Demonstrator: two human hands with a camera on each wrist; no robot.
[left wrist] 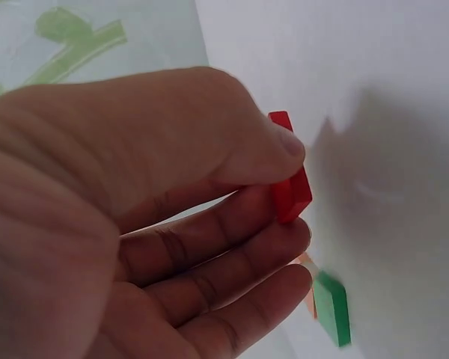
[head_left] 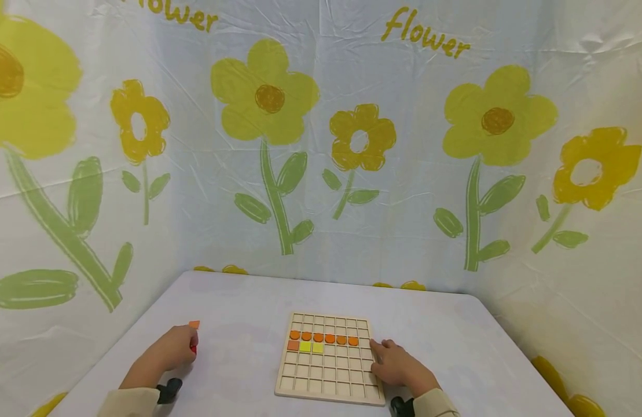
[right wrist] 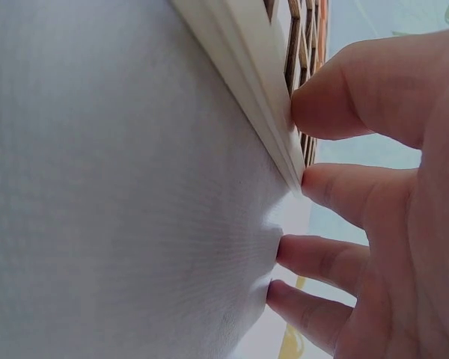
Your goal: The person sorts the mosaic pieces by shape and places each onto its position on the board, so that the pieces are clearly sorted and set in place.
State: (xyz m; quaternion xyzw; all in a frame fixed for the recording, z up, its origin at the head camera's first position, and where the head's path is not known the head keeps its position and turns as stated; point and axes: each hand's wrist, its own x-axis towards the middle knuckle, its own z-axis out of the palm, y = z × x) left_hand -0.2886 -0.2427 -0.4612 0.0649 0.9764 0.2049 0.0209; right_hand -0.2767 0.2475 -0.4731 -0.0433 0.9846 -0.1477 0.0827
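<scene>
My left hand [head_left: 172, 347] is over the left side of the table. Its thumb and fingers pinch a small flat red block [left wrist: 294, 200]. Below those fingers, a green block [left wrist: 331, 308] lies beside an orange one that they partly hide. My right hand [head_left: 401, 365] rests at the right edge of a wooden grid board [head_left: 331, 398]. In the right wrist view its thumb [right wrist: 325, 112] and index finger touch the board's rim, while the other fingertips meet the table. Nothing is held in it.
On the board, a row of several orange discs [head_left: 318, 337] lies above an orange square [head_left: 293, 346] and two yellow squares [head_left: 311, 347]. An orange piece [head_left: 194, 324] lies just beyond my left hand. Flower-printed cloth [head_left: 321, 231] hangs behind the white table [head_left: 237, 324].
</scene>
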